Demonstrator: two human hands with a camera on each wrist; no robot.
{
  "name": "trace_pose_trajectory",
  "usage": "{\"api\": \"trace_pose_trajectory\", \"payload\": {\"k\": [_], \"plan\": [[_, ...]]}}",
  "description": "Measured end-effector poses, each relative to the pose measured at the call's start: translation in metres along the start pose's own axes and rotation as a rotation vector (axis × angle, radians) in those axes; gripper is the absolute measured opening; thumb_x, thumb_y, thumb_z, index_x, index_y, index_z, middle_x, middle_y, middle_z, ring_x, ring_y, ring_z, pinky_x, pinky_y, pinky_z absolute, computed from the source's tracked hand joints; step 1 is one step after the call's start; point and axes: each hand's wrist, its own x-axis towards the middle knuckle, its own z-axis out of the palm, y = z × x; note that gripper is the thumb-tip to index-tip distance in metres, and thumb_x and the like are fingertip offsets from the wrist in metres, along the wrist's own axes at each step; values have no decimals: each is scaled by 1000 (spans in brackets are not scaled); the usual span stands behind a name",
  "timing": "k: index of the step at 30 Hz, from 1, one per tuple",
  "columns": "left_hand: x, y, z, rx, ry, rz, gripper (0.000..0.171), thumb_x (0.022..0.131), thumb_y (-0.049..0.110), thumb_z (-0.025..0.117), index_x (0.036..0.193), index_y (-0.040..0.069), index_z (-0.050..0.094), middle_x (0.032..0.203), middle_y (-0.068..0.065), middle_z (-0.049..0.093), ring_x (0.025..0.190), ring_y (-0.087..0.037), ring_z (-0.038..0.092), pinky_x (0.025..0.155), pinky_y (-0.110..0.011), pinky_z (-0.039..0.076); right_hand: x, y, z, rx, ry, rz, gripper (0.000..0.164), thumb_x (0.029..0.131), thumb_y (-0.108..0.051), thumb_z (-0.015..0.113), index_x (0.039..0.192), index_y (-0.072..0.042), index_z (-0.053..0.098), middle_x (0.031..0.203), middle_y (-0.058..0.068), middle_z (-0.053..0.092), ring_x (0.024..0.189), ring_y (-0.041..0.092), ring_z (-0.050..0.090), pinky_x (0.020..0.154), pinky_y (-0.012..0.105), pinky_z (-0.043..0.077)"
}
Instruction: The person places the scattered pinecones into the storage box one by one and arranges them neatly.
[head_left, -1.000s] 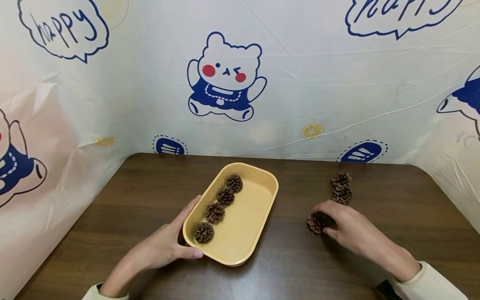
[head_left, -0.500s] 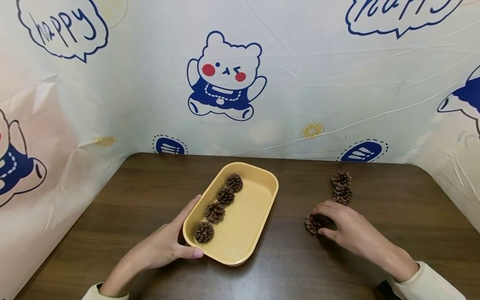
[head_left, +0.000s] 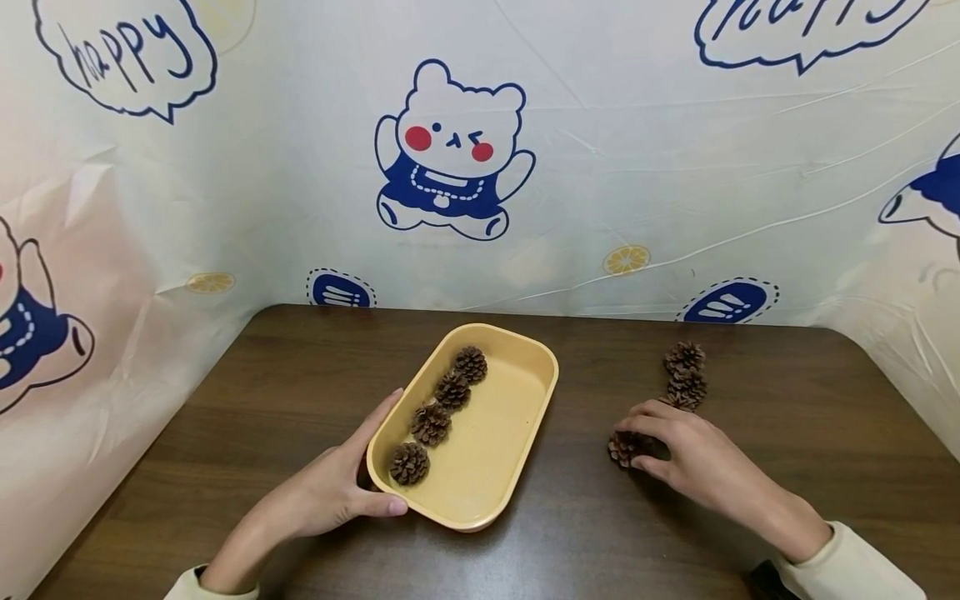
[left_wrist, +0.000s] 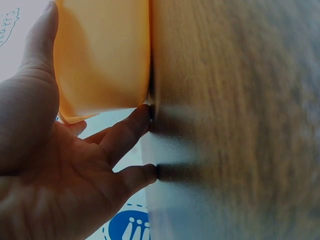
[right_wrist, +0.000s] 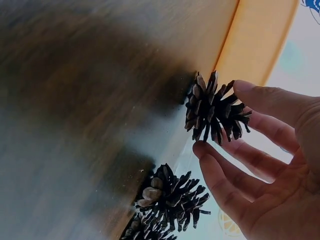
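Note:
My left hand (head_left: 322,496) holds the near left corner of a yellow tray (head_left: 491,454), thumb on the near rim and fingers along the left side. Underneath, in the left wrist view, two fingertips reach the table beside the tray wall (left_wrist: 107,60). Several brown pine cones (head_left: 431,425) form a slanting row along the tray's left side. To the right of the tray, my right hand (head_left: 705,467) pinches another pine cone (head_left: 622,450) low over the table. The right wrist view has that pine cone (right_wrist: 215,112) between thumb and fingertips.
Beyond the right hand, more pine cones (head_left: 685,358) stand in a short line on the dark wooden table (head_left: 592,533); the hand partly covers the nearest. A printed sheet (head_left: 585,150) hangs behind the table and along its sides.
My right hand has shifted slightly left with the pine cone, a little nearer the tray. The left hand and the tray stay put.

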Motion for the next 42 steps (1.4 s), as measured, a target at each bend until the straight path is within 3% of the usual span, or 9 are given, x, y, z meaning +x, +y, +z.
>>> {"api": "trace_pose_trajectory", "payload": {"k": [22, 32, 42], "plan": [[-1, 0, 0, -3, 3, -1, 126, 78, 50, 89, 168, 42, 1, 168, -23, 33, 137, -42, 51, 110, -67, 39, 1, 0, 4, 1, 78, -37, 35, 78, -18, 92, 110, -15, 77, 109, -4, 74, 101, 20, 70, 86, 44, 59], [-1, 1, 0, -1, 6, -4, 127, 78, 49, 90, 168, 42, 1, 168, -23, 34, 137, -43, 51, 110, -67, 39, 2, -8, 0, 4, 69, 2, 35, 80, -24, 92, 111, -19, 77, 115, -4, 72, 106, 20, 69, 86, 45, 59], [0, 1, 0, 3, 7, -7, 126, 78, 50, 90, 168, 42, 2, 167, -21, 37, 136, -40, 52, 109, -66, 40, 7, -14, -1, 48, 130, -71, 35, 79, -23, 92, 111, -20, 78, 114, -7, 70, 104, 17, 67, 86, 43, 59]]}}
